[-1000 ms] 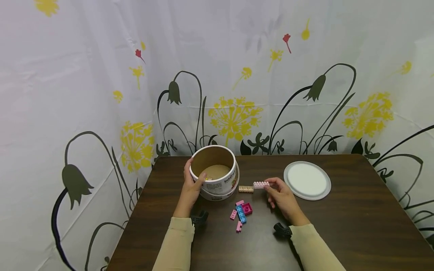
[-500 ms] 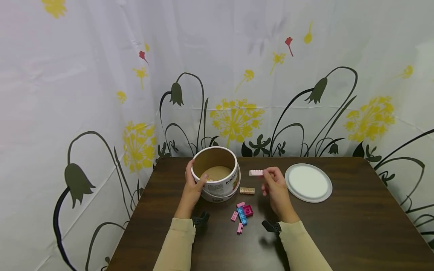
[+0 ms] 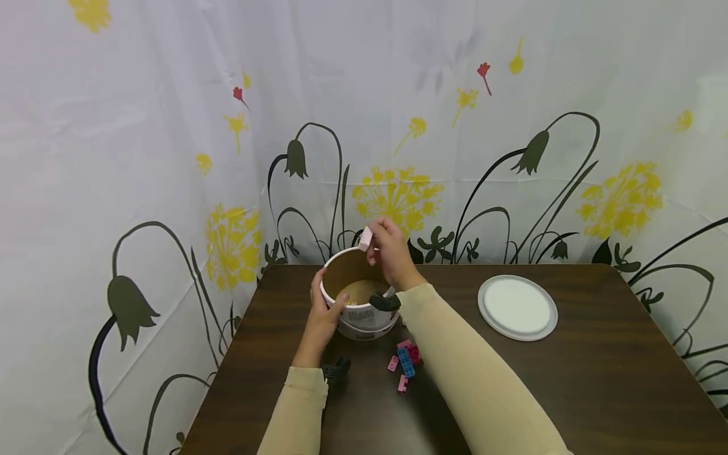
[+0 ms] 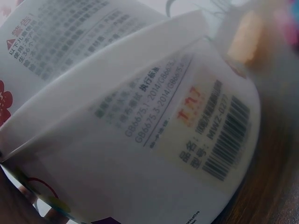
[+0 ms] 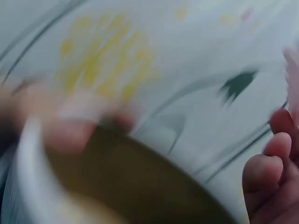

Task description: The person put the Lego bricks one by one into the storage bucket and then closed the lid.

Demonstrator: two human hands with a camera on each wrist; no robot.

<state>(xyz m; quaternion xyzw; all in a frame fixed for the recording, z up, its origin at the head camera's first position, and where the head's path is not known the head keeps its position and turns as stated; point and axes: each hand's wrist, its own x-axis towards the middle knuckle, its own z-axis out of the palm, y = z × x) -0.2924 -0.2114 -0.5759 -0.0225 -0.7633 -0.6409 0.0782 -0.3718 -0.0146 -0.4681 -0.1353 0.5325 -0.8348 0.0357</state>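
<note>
A white bucket (image 3: 361, 316) with printed labels stands tilted toward me on the table, its brown inside showing. My left hand (image 3: 323, 319) grips its left rim, thumb over the edge. Above the bucket's far right rim, my right hand (image 3: 391, 254) pinches a long pale pink toy brick (image 3: 365, 239). In the right wrist view the pale pink brick (image 5: 293, 84) is partly cut off at the right edge, beside curled fingertips (image 5: 264, 172). A small yellow piece lies at the bucket's bottom. The left wrist view shows the bucket's barcode label (image 4: 205, 135) close up.
Pink and magenta bricks lie around a blue brick (image 3: 406, 362) in front of the bucket. A tan brick (image 4: 246, 37) is blurred in the left wrist view; the right arm mostly hides it from the head view. A round white lid (image 3: 517, 308) lies at the right.
My right hand has lifted the pale pink brick from beside the tan brick and carried it left and up over the bucket. The left hand keeps its grip on the rim.
</note>
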